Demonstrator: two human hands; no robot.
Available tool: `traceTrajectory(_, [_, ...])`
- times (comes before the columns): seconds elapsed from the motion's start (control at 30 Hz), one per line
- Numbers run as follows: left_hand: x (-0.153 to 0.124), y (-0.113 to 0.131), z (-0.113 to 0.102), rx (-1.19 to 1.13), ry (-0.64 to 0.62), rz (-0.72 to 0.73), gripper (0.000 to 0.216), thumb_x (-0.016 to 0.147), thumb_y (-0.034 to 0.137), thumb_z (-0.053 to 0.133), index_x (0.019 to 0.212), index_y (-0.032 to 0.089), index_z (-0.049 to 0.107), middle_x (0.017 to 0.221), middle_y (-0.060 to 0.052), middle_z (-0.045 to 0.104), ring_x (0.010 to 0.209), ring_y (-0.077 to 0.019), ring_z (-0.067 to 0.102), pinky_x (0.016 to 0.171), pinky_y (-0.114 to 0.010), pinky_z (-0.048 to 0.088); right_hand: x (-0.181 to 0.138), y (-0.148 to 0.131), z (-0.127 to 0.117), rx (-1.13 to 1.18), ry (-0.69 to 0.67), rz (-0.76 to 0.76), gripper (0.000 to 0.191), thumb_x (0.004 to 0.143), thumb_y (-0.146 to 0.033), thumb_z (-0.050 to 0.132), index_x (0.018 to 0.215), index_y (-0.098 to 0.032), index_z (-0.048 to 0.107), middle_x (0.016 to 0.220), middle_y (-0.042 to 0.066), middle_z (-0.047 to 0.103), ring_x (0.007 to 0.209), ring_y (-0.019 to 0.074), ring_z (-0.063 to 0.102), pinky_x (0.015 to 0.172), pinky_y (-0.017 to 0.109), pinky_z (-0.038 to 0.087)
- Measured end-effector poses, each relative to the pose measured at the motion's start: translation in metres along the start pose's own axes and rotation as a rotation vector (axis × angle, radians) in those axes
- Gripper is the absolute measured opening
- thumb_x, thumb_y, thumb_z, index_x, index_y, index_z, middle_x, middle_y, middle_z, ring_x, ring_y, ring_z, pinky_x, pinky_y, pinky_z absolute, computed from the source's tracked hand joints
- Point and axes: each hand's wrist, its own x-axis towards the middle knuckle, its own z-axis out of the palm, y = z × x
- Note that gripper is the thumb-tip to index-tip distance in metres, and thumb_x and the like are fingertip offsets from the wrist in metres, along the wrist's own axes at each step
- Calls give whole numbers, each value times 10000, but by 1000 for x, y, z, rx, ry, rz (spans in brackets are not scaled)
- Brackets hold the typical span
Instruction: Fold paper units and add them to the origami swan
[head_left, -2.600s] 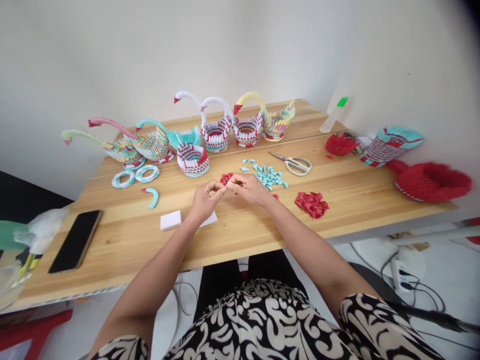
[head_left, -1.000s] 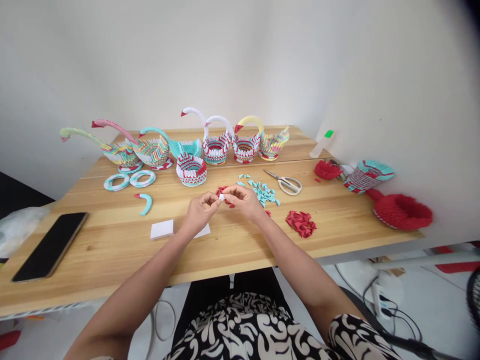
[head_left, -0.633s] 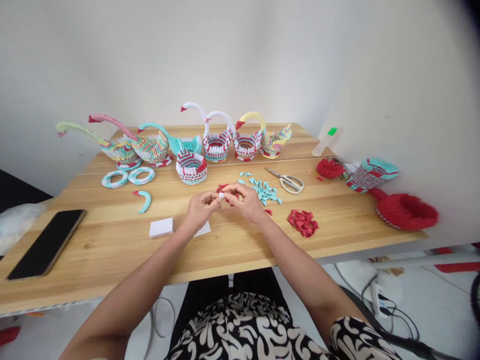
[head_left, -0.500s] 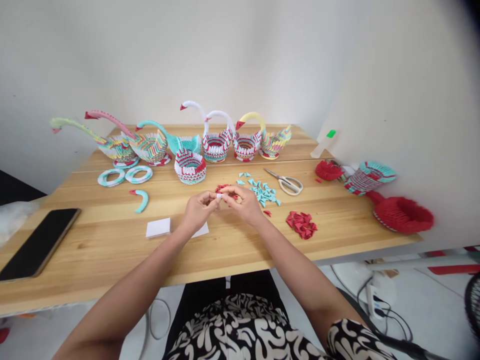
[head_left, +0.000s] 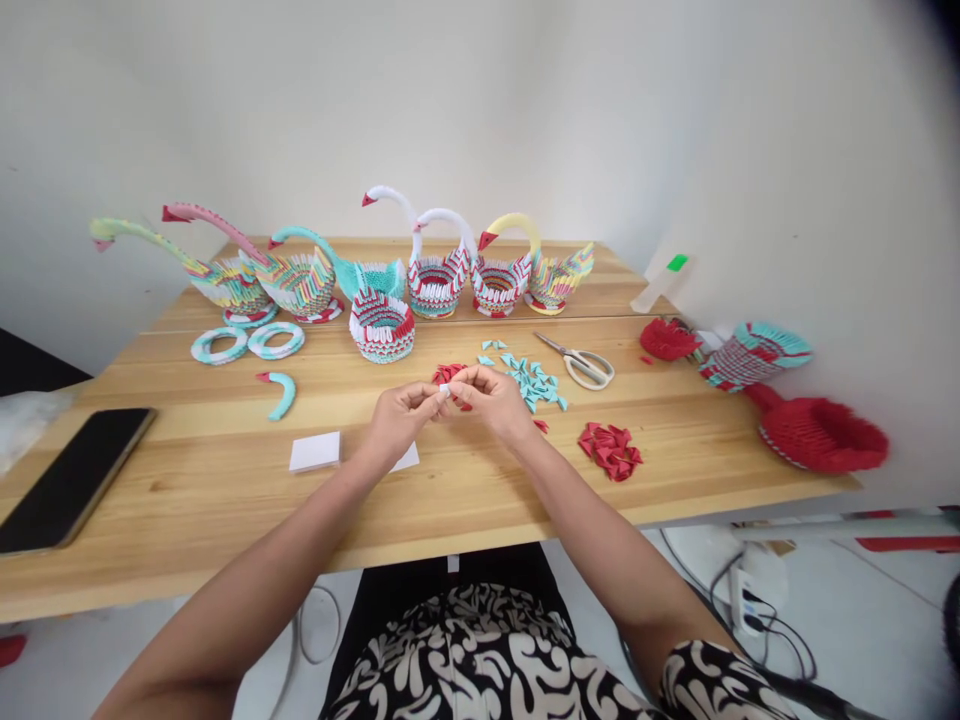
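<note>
A small white piece of paper [head_left: 445, 390] is pinched between the fingertips of my left hand [head_left: 403, 418] and my right hand [head_left: 493, 402], above the middle of the table. Both hands are closed on it, and most of the paper is hidden by the fingers. Just beyond them lies a pile of red folded paper triangles [head_left: 448, 374], partly covered by my right hand. Turquoise folded triangles [head_left: 534, 382] are scattered to the right of that hand. Beneath my left wrist a white paper sheet [head_left: 406, 458] shows, and a stack of white paper [head_left: 315, 452] lies further left.
Several folded-paper swans [head_left: 439, 280] stand along the back, with a small paper basket [head_left: 382, 330] before them. Two paper rings [head_left: 276, 341], a turquoise swan neck [head_left: 283, 396] and a phone [head_left: 75, 480] lie left. Scissors [head_left: 585, 366], red triangles [head_left: 611, 452] and a red paper swan [head_left: 825, 432] are right.
Both hands keep their pinch on the white paper, and the fingers have shifted slightly. The view has moved a little; the things on the table stay in place.
</note>
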Motion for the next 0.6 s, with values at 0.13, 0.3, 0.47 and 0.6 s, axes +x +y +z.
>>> traceTrajectory(0.13, [1, 1, -2, -26, 61, -23, 251, 735, 385, 671, 634, 155, 665, 617, -20, 662, 580, -118, 552, 613, -240, 446, -2, 2, 1, -64, 7, -45, 184, 784, -357, 683, 866, -193, 701, 761, 0, 674, 638, 106, 576, 613, 246, 454])
traceTrajectory(0.3, [2, 1, -1, -103, 88, -67, 246, 710, 374, 683, 612, 150, 655, 601, -21, 650, 580, -120, 552, 612, -243, 445, -8, 1, 7, -429, 38, -441, 124, 880, -248, 604, 904, -217, 722, 887, 43, 722, 843, 162, 654, 765, 301, 501])
traceTrajectory(0.47, [3, -3, -1, -209, 58, -64, 206, 705, 336, 691, 632, 146, 662, 622, -21, 648, 614, -125, 562, 637, -245, 446, -11, 1, 10, -727, 79, -702, 196, 937, -211, 528, 960, -208, 724, 889, 75, 713, 847, 163, 646, 769, 300, 514])
traceTrajectory(0.6, [2, -6, -4, -288, -60, -16, 255, 786, 384, 671, 720, 139, 696, 737, -41, 673, 697, -127, 570, 701, -246, 450, -10, 0, 9, -784, 122, -767, 213, 940, -199, 517, 978, -209, 726, 840, 67, 696, 816, 165, 625, 742, 299, 504])
